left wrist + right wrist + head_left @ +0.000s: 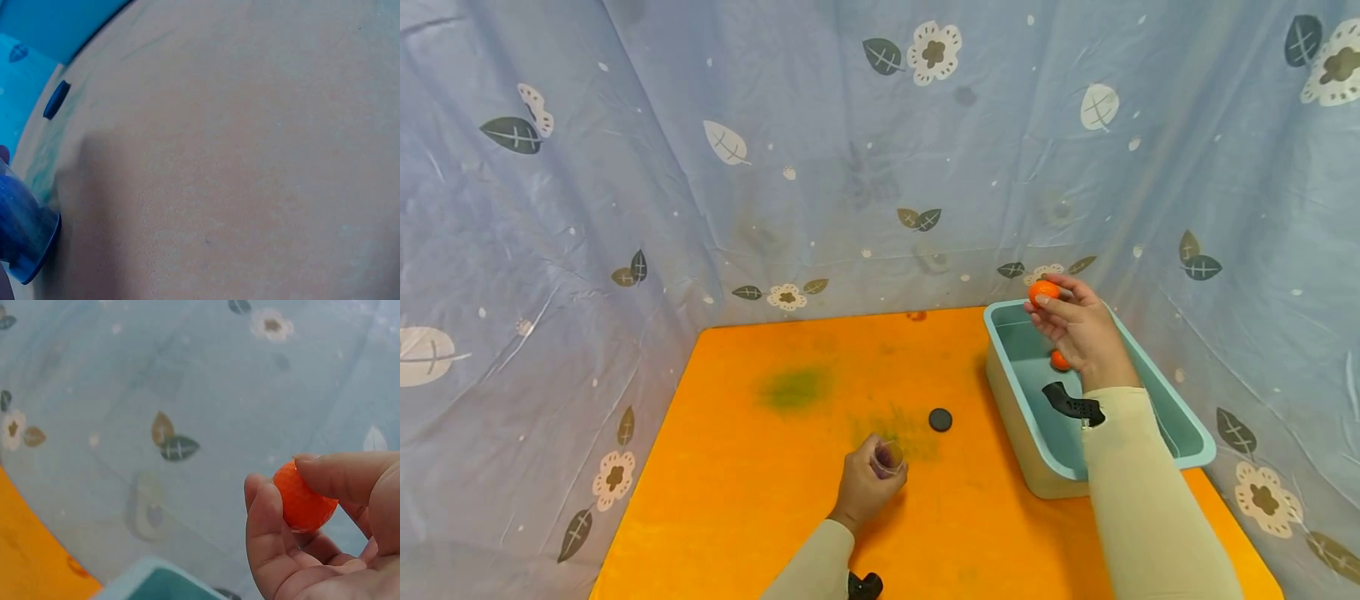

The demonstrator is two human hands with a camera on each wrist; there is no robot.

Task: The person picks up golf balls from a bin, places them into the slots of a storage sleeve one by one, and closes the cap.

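Observation:
My right hand is raised over the far end of the light blue-green bin. Between thumb and fingertips it pinches an orange golf ball, whose dimpled surface shows in the right wrist view. A second orange ball lies inside the bin, partly behind the hand. Low on the orange table, my left hand grips a clear cup by its side. The left wrist view catches only part of that cup, close to the tabletop.
A small round black disc lies on the orange table between the cup and the bin. Patterned blue-grey curtains stand around the back and both sides. Green stains mark the tabletop.

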